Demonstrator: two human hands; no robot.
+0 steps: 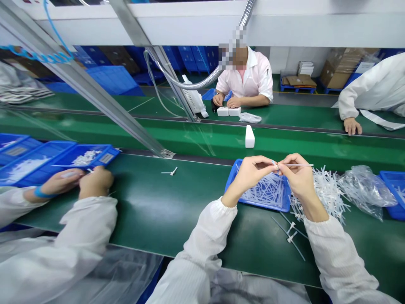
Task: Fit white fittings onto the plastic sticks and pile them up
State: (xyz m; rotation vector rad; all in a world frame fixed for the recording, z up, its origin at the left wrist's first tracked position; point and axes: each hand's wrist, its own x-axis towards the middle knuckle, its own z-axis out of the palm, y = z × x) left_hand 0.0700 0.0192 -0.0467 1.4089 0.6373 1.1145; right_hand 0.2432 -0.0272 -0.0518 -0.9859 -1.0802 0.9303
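My left hand and my right hand meet above a blue bin, fingertips pinched together. Between the right fingers lies a thin white tube, its end sticking out to the right. The left fingertips grip a small pale piece at the tube's other end; its exact shape is too small to make out. Below them, the blue bin holds many loose thin tubes. A heap of white T-shaped pieces with tubes lies beside my right wrist. Two tubes with white fittings rest on the green table nearer me.
A clear plastic bag and another blue bin stand at right. On the left, a co-worker's hands work by blue trays. A white block sits on the green conveyor. A slanted metal post crosses the left side.
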